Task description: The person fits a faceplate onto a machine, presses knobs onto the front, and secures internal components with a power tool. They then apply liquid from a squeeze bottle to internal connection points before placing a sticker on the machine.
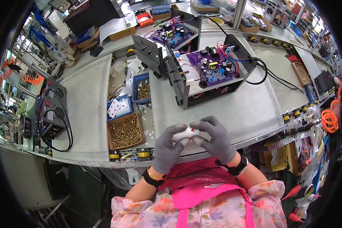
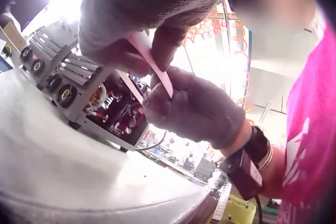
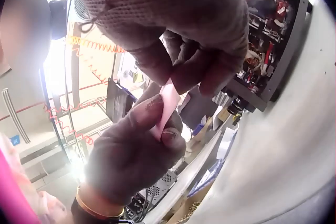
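Note:
Both hands wear grey gloves and meet at the table's front edge. Between them is a small white label (image 1: 186, 133) with a red mark, bent slightly. The left hand (image 1: 168, 148) pinches its left end between thumb and fingers; the right hand (image 1: 217, 141) pinches the other end. In the left wrist view the label (image 2: 157, 71) appears edge-on as a thin strip. The right wrist view shows the label (image 3: 168, 106) with the fingertips of both hands on it.
An open device (image 1: 212, 68) with a purple circuit board stands behind the hands, another beyond it. To the left are a cardboard box (image 1: 141, 131) of brass parts, a blue tray (image 1: 130, 105) of similar labels and a blue bin (image 1: 149, 99). A black device (image 1: 53, 110) stands far left.

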### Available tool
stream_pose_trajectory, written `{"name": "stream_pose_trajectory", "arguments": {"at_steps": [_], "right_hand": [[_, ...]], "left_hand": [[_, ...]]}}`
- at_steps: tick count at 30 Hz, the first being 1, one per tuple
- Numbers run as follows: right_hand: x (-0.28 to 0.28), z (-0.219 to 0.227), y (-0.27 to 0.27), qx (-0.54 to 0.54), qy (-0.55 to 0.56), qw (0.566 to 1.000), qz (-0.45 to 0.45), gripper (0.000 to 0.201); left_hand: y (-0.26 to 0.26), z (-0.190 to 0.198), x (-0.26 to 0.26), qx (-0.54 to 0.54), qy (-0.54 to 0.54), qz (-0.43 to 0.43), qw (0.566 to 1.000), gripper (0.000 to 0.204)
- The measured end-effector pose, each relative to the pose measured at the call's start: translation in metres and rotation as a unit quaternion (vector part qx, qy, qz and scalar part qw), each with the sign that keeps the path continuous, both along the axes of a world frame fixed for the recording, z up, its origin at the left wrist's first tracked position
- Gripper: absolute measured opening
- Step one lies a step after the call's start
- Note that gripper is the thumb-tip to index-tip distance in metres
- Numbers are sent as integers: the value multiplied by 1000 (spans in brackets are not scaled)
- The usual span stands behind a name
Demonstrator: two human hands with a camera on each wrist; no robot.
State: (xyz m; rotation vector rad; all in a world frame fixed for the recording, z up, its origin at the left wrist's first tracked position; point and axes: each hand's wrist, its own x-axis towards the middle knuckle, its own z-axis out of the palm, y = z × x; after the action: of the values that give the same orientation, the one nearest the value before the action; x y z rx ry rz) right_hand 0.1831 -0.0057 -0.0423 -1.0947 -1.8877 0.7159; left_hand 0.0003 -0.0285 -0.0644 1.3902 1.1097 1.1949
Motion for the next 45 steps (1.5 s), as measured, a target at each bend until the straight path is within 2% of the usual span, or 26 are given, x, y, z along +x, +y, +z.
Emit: {"name": "stream_pose_trajectory", "arguments": {"at_steps": [3,6,9,12,15,18,21,24,25,26,27,28,30,31,32,34,37,40,41,42,43,44,45], "right_hand": [[5,3,5,99,-99,989,41,26],[11,3,8,155,-167,969,92,21],[19,3,14,77,-140,977,145,21],[24,4,21,-90,-48,977,187,21],[19,22,18,84,-170,967,170,17],[21,25,22,99,-166,964,182,16],[27,24,31,-6,-102,970,221,16],[30,34,43,65,-176,949,255,21],[33,49,50,17,-137,962,237,24],[39,59,71,60,-102,967,227,25],[42,73,89,126,-83,969,193,17],[42,82,106,137,-95,980,105,9],[39,104,138,318,-260,911,-45,6],[36,109,154,349,-325,876,-75,4],[37,107,170,357,-422,828,-92,4],[27,106,190,340,-551,751,-128,10],[24,91,211,298,-613,719,-136,13],[28,98,204,176,-594,776,-120,15],[36,109,207,66,-492,866,-63,17],[36,128,187,108,-415,902,-50,17],[38,128,174,208,-323,920,-72,19],[35,138,151,210,-247,942,-85,18],[31,136,137,234,-167,956,-59,15]], "left_hand": [[1,8,0,15,63,3,998,30],[1,22,2,44,141,8,989,25],[0,28,1,51,181,10,982,25],[1,31,2,34,163,9,986,27],[0,31,3,18,134,8,991,28],[0,36,1,21,126,-14,992,30],[-1,32,-2,10,92,-50,994,33],[-3,27,-4,-4,77,-63,995,37],[-3,19,-6,-5,26,-74,997,45],[-5,19,-6,-9,6,-62,998,47],[-7,20,-6,-15,-12,-49,999,49],[-9,21,-7,-21,-30,-37,999,52],[-15,14,-11,-45,-43,-44,997,55],[-18,15,-9,-53,-52,-40,996,55],[-20,15,-8,-59,-61,-36,996,55],[-26,11,-9,-37,-38,-17,998,53],[-32,13,-13,-51,-21,1,998,51],[-38,12,-24,-75,-58,29,995,49],[-41,10,-29,-77,-75,41,993,48],[-43,7,-34,-80,-94,55,991,47],[-46,5,-38,-82,-114,73,987,46],[-50,4,-42,-91,-135,78,984,45],[-55,4,-48,-103,-155,89,978,44]]}}
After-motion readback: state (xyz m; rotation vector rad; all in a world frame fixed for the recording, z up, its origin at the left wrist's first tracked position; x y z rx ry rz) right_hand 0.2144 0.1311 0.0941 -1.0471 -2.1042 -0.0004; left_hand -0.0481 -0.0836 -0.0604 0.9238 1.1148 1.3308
